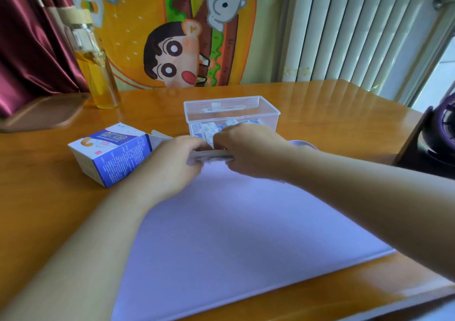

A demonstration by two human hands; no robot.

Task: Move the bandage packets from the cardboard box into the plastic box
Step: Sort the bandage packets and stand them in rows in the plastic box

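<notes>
Lilac mat (234, 222) spread across the orange wooden desk (49, 210), and both hands are out over its far edge. The left hand (177, 158) and right hand (248, 151) meet around a thin stack of bandage packets (211, 158) – fingers of each hand curled onto it, one at either end, though motion blur hides the exact grip. The stack sits flat between them, just in front of the clear plastic box (270, 119). That box stands open-topped, and more packets (209, 130) are already inside, leaning against its near wall. To the left – just beside the left wrist – the blue-and-white cardboard box (110, 153) lies on the desk with its flap open toward the hands. Further back on the left stands a glass bottle (96, 62) holding yellow liquid, well apart from the action.
</notes>
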